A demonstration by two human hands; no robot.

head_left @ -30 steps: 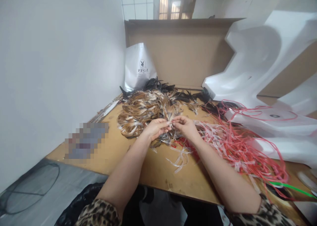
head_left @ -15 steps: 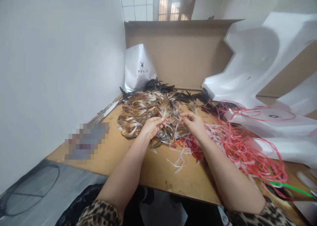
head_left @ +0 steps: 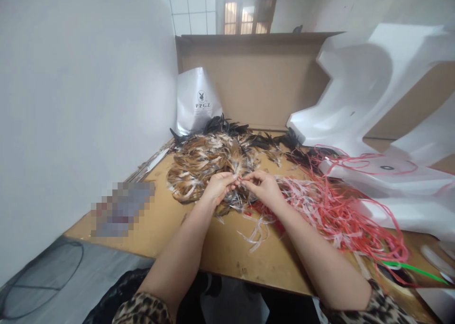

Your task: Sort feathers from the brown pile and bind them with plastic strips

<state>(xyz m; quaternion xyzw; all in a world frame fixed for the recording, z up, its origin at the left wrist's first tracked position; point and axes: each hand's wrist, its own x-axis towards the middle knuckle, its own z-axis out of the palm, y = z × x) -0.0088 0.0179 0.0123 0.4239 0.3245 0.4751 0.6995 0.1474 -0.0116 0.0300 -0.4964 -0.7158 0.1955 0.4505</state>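
Observation:
My left hand (head_left: 221, 186) pinches the base of a small brown and white feather bunch (head_left: 235, 157), its tips pointing away from me. A short bit of red ribbon (head_left: 240, 177) shows at that base. My right hand (head_left: 261, 185) is closed in a pinch on the ribbon, its fingertips close beside the left ones. Under and behind both hands spreads a pile of brown feathers (head_left: 195, 160), with black feathers (head_left: 223, 125) along its far side. A heap of red and white ribbons (head_left: 330, 210) lies by my right forearm.
A silver-white bag (head_left: 197, 101) stands at the back left, before a cardboard panel (head_left: 266, 82). White foam pieces (head_left: 355, 92) rise on the right. A green strip (head_left: 415, 270) lies near the front right of the wooden table (head_left: 227, 257). A black cable (head_left: 42, 286) is at lower left.
My right hand has moved left and closer, from apart to beside my left hand, and now pinches at the red ribbon. The left hand keeps its hold on the feather bunch.

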